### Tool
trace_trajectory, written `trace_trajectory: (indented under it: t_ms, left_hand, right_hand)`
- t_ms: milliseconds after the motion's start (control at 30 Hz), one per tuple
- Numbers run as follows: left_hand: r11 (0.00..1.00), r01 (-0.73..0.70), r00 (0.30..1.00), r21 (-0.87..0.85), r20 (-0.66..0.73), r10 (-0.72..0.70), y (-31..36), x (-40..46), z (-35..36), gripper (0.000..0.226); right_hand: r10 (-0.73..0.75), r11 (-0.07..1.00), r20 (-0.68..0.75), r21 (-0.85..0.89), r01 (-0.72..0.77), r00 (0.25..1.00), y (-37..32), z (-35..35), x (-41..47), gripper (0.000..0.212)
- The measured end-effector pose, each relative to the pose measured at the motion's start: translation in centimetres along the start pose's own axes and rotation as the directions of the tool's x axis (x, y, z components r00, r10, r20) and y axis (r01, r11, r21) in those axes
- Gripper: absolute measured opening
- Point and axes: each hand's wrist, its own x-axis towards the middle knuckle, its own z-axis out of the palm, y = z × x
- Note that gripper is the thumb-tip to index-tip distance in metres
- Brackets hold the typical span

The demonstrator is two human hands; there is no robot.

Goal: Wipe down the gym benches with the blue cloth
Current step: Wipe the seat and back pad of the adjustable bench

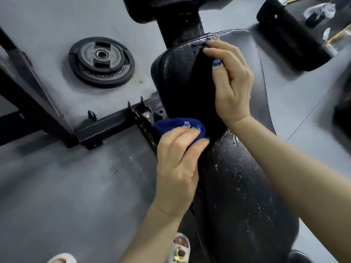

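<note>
You are gripping the bunched blue cloth (180, 128) in your left hand (177, 166) at the gap edge of the black padded vinyl bench (243, 186), which is glistening with droplets; keep pressing flat. Beyond, your right hand (230, 82), fingers curled, is gripping the seat pad's edge.
</note>
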Motion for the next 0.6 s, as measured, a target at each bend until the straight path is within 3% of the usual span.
trace_trajectory:
  t_ms: [200,333,433,600]
  left_hand:
    - [0.995,0.097,0.991,-0.025,0.092,-0.094,2.1,-3.8,0.1,0.020]
    - [0.973,0.222,0.967,-0.069,-0.111,-0.229,1.7,1.7,-1.7,0.014]
    - [0.952,0.293,0.916,-0.087,-0.260,-0.306,0.4,7.2,-2.6,0.014]
    - [0.921,0.368,0.887,-0.125,-0.251,-0.388,-0.9,10.9,-2.2,0.026]
  right_hand:
    - [-0.055,0.997,0.078,-0.051,0.059,0.995,-0.2,0.2,0.1,0.029]
    - [-0.125,0.975,0.248,-0.151,0.166,0.961,0.0,-0.4,1.7,0.033]
    - [-0.119,0.968,0.281,-0.179,0.174,0.952,0.0,-0.2,2.7,0.031]
    - [-0.131,0.966,0.241,-0.186,0.178,0.962,0.5,0.3,2.1,0.032]
